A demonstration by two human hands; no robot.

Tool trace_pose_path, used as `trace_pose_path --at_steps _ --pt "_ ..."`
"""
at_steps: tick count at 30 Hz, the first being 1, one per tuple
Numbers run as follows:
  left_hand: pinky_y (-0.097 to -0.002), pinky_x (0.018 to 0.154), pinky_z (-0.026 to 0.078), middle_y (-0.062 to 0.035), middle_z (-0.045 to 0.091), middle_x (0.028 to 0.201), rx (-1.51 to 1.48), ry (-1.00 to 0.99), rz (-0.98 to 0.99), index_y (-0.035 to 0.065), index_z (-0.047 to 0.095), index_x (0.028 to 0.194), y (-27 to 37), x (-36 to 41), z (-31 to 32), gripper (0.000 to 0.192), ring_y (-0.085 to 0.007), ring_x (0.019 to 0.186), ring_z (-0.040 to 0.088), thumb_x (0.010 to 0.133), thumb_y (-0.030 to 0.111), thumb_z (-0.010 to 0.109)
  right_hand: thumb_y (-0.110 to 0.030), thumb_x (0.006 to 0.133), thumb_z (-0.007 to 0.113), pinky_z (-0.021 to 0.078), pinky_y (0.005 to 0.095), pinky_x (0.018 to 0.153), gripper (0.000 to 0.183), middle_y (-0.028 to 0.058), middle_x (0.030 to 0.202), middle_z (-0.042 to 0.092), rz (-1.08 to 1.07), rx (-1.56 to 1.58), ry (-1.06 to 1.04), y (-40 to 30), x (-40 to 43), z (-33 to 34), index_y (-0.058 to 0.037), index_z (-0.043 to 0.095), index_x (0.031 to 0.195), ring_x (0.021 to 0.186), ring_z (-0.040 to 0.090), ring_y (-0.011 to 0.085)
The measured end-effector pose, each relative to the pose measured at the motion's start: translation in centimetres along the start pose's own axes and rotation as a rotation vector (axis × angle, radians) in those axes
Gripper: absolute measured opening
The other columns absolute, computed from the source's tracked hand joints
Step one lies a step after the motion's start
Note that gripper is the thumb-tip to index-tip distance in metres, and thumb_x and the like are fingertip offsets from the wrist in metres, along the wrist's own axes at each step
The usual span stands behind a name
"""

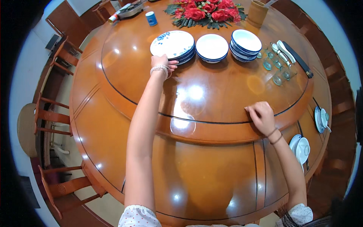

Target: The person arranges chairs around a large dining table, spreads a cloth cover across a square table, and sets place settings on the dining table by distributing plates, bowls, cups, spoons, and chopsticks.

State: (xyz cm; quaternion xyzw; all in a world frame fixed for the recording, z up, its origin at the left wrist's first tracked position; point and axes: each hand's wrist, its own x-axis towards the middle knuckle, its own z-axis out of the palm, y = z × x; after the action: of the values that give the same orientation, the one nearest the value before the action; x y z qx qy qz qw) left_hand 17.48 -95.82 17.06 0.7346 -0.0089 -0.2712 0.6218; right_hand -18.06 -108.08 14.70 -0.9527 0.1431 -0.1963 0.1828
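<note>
Near the middle of the wooden turntable stands a stack of blue-patterned white plates [173, 45]. My left hand [164, 62] is at its front left edge, gripping the top plate's rim with the fingers under it; part of the grip is hidden. Just right of the plates sit a short stack of blue-rimmed white bowls [212, 46] and a taller stack of similar bowls [246, 42]. My right hand [261, 115] is loosely curled with nothing visible in it, over the front right edge of the turntable [221, 109].
Several small glasses [278, 76], white spoons [286, 51] and a dark bundle of chopsticks [297, 59] lie at right. Place settings with a white bowl [303, 149] line the right rim. Behind stand red flowers [210, 12], a wooden holder [257, 14] and a blue can [151, 18]. Chairs [68, 187] flank the left.
</note>
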Motion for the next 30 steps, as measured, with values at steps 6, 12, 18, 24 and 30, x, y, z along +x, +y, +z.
trace_pose_path --at_steps 6,12,18,24,30 --pt "-0.0255 0.029 0.04 -0.0218 0.062 0.073 -0.084 -0.07 0.006 -0.0151 0.035 0.097 0.5 -1.6 0.4 0.026 -0.0194 0.043 0.057 0.081 0.001 0.023 -0.033 0.08 0.058 0.0452 0.027 0.055 0.039 0.011 0.069 0.063 0.53 0.639 0.28 0.1 13.4 4.9 0.003 0.054 0.095 0.061 0.059 0.0151" --pt "-0.0303 0.034 0.049 -0.0338 0.053 0.083 -0.292 -0.127 0.205 -0.0006 0.004 0.117 -1.8 -1.5 1.1 0.04 -0.0351 0.058 0.062 0.083 -0.001 0.025 -0.022 0.075 0.063 0.0493 0.0293 0.042 0.046 0.0182 0.068 0.061 0.818 0.522 0.276 -0.5 19.5 6.8 0.0107 0.038 0.094 0.051 0.061 0.021" --pt "-0.0274 0.033 0.048 -0.0324 0.053 0.085 -0.324 -0.097 0.398 0.0002 0.007 0.116 -3.3 -4.8 0.1 0.036 -0.0331 0.057 0.062 0.085 0.001 0.027 -0.003 0.072 0.054 0.0494 0.0302 0.039 0.034 0.0183 0.064 0.06 0.863 0.655 0.206 -0.4 20.3 7.8 0.0138 0.036 0.096 0.045 0.059 0.0209" --pt "-0.0198 0.034 0.041 -0.0251 0.059 0.077 -0.366 -0.192 0.467 0.0036 0.022 0.117 -5.3 -15.5 0.7 0.031 -0.0208 0.052 0.06 0.09 0.012 0.036 -0.016 0.079 0.049 0.0498 0.0299 0.054 0.024 0.0176 0.065 0.063 0.437 0.199 0.608 6.8 19.5 6.5 0.0071 0.057 0.077 0.06 0.064 0.024" --pt "-0.0223 0.029 0.039 -0.0218 0.053 0.091 -0.235 0.008 0.199 0.0056 0.005 0.135 -13.5 -32.9 -2.3 0.057 -0.0163 0.037 0.049 0.089 0.009 0.038 -0.014 0.081 0.05 0.0429 0.0261 0.037 0.02 0.0115 0.066 0.057 0.567 1.059 0.33 -2.6 7.0 -2.8 0.0036 0.051 0.091 0.043 0.055 0.0184"
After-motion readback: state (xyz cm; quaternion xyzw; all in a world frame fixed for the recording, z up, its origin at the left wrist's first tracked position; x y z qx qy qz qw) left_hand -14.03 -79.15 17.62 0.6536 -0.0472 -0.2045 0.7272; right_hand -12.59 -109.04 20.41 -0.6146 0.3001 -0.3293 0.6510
